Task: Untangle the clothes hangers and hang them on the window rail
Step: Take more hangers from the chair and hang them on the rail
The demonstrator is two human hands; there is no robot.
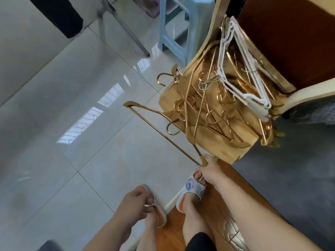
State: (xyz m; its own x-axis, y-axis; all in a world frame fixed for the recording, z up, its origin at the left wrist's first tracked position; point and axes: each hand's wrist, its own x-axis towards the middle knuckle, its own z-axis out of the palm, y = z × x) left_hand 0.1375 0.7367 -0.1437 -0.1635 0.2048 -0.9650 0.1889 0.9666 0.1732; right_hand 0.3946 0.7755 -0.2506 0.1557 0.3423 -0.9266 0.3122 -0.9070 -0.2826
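The right hand (208,169) pinches one corner of a gold hanger (159,129) to pull it free from the tangled pile of hangers (226,105) on the chair, while the left hand (134,203) hangs loose, its grip holding nothing.

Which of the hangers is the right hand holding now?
The right hand pinches the gold hanger that sticks out left of the pile over the floor, by its lower corner. The other gold hangers and the white hangers lie untouched in the pile.

A tangled pile of hangers (226,98) lies on a chair (233,154) at right of frame, a stool (174,29) behind it at top centre.
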